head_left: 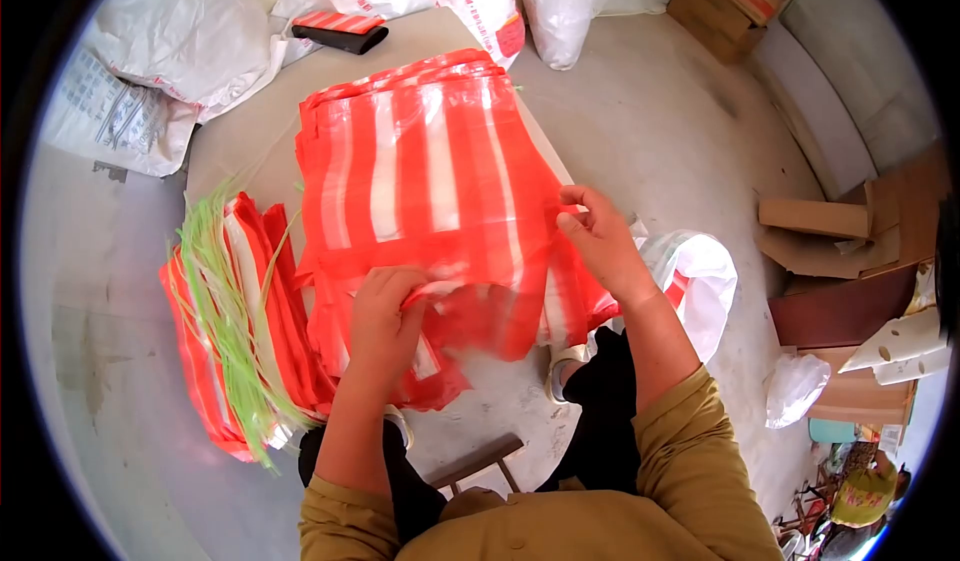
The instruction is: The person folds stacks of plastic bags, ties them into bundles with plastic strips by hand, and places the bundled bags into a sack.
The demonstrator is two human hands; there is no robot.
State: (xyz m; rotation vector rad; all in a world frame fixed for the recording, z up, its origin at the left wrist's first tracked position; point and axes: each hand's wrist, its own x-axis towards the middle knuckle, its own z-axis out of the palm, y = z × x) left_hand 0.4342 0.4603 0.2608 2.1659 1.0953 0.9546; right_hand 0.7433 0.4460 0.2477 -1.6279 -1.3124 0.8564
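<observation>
A thick stack of red-and-white striped plastic bags [410,161] lies in front of me on a low table. My left hand [388,306] is closed on the near edge of the top bag, fingers curled over it. At the bag's right side, my right hand [600,233] pinches its edge between thumb and fingers. The bag's near part hangs over the stack's front and is blurred by motion. Left of the stack stands another pile of striped bags [200,361], with a bundle of light green plastic strips [235,311] draped over it.
White sacks [180,31] lean at the back left. A black-and-striped folded item [340,31] rests on the tabletop [240,126]. An open white sack [700,291] stands right of my knee. Cardboard boxes [720,16] line the right side. Another person [865,491] is at the far lower right.
</observation>
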